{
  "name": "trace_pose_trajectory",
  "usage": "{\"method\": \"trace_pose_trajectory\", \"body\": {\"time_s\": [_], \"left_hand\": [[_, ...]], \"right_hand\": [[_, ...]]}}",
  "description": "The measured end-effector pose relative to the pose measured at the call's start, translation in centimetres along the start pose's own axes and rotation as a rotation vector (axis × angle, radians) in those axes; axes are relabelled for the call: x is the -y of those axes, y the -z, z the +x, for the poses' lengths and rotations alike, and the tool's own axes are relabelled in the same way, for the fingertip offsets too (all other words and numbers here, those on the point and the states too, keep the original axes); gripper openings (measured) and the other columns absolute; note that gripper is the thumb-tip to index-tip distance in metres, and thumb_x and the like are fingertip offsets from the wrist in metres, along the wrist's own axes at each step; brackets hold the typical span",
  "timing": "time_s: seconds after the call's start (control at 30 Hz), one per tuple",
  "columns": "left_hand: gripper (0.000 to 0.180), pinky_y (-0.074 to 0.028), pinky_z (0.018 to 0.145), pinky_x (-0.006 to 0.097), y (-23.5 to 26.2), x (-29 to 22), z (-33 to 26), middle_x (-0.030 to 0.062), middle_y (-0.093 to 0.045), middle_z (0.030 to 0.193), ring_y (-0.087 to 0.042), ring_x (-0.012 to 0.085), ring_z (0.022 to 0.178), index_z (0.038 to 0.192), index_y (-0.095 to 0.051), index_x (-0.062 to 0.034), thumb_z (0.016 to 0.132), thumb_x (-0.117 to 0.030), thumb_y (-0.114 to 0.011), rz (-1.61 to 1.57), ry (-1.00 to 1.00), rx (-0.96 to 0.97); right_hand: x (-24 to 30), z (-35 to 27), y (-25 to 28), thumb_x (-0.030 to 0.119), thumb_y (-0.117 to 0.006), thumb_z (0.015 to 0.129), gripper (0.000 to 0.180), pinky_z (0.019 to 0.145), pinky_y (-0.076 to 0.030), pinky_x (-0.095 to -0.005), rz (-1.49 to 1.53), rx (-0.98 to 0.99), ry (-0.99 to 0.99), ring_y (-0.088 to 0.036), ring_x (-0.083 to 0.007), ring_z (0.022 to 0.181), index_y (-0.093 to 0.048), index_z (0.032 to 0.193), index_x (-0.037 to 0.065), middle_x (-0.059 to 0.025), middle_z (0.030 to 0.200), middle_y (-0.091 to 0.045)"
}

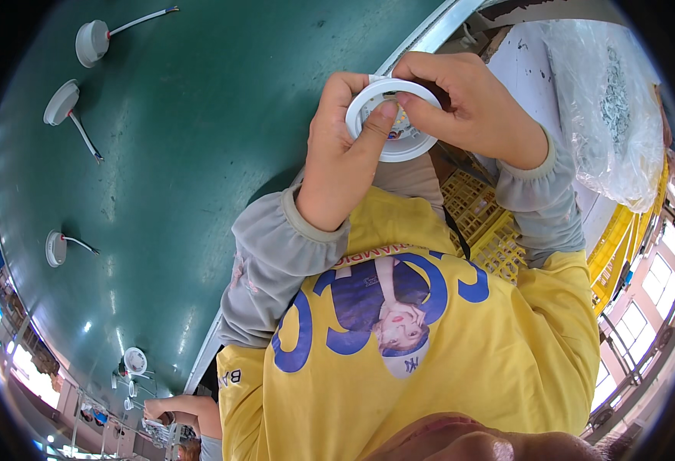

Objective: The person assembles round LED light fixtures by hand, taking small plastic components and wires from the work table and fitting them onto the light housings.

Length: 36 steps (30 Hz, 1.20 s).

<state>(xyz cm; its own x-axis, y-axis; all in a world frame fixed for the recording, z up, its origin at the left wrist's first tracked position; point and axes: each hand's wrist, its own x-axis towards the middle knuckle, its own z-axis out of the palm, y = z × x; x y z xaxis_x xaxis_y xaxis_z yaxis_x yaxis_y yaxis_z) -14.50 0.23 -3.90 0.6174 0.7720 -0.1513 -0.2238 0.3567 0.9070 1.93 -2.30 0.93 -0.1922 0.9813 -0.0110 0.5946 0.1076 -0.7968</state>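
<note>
Both my hands hold a round white lamp housing (410,150) above the edge of the green table. Inside its rim, a light round board with small yellowish spots (403,123) shows in part. My left hand (343,146) grips the left side, its thumb reaching over the rim onto the inside. From the right, my right hand (472,107) has its thumb inside the ring and its fingers bent at the far rim. Anything small pinched between the fingers is hidden.
Three white lamp housings with cables (93,43) (62,103) (56,249) lie on the green table (176,146). A clear bag of small metal parts (614,107) sits at right, yellow crates (499,246) below. Another person's arm (184,407) reaches in near more lamps (134,361).
</note>
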Motion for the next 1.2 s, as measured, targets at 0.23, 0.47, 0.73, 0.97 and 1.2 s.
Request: {"method": "trace_pose_trajectory", "body": {"time_s": [0.23, 0.47, 0.73, 0.97, 1.2], "left_hand": [[0.024, -0.045, 0.070, 0.020, 0.5, 0.3, -0.1, 0.0029, -0.058, 0.090, -0.053, 0.0059, 0.079, 0.103, -0.046, -0.0019, 0.088, -0.018, -0.056, 0.123, -0.045, 0.000], [0.029, -0.047, 0.073, 0.023, 0.4, -0.9, -0.3, 0.0056, -0.059, 0.094, -0.056, 0.0100, 0.084, 0.107, -0.045, -0.0017, 0.086, -0.017, -0.058, -0.172, 0.012, 0.035], [0.024, -0.045, 0.070, 0.022, 0.7, -1.0, -0.6, 0.0039, -0.057, 0.091, -0.052, 0.0064, 0.082, 0.105, -0.044, -0.0007, 0.087, -0.011, -0.055, -0.163, 0.055, 0.113], [0.026, -0.045, 0.073, 0.022, 1.1, -1.0, -1.0, 0.0046, -0.058, 0.092, -0.055, 0.0080, 0.084, 0.105, -0.045, -0.0015, 0.087, -0.016, -0.057, -0.087, 0.039, 0.145], [0.022, -0.044, 0.071, 0.020, 1.2, -1.7, -1.0, 0.0012, -0.057, 0.089, -0.052, 0.0044, 0.082, 0.102, -0.045, -0.0023, 0.086, -0.010, -0.057, -0.251, 0.087, 0.203]], "right_hand": [[0.3, -0.3, 0.3, 0.021, -0.058, 0.079, 0.020, 0.046, -0.039, -0.0276, -0.008, 0.019, 0.005, -0.053, -0.0175, 0.049, -0.057, 0.083, 0.002, -0.0090, 0.057, -0.052], [0.3, 0.3, 2.6, 0.009, -0.053, 0.084, 0.020, 0.053, -0.042, -0.0167, 0.651, 0.268, -0.373, -0.053, -0.0032, 0.062, -0.058, 0.097, -0.005, -0.0024, 0.073, -0.060], [-0.9, -0.2, 1.3, 0.012, -0.054, 0.087, 0.017, 0.052, -0.043, -0.0143, 0.531, 0.208, -0.181, -0.053, -0.0017, 0.058, -0.060, 0.093, -0.003, 0.0004, 0.069, -0.058], [-0.5, -0.3, 1.2, 0.009, -0.054, 0.087, 0.014, 0.051, -0.045, -0.0156, 0.459, 0.185, -0.142, -0.055, -0.0020, 0.058, -0.060, 0.090, -0.003, -0.0005, 0.069, -0.059], [-0.4, 0.0, 1.8, 0.012, -0.053, 0.088, 0.016, 0.048, -0.042, -0.0148, 0.564, 0.283, -0.139, -0.053, -0.0029, 0.053, -0.060, 0.088, -0.003, -0.0011, 0.064, -0.058]]}}
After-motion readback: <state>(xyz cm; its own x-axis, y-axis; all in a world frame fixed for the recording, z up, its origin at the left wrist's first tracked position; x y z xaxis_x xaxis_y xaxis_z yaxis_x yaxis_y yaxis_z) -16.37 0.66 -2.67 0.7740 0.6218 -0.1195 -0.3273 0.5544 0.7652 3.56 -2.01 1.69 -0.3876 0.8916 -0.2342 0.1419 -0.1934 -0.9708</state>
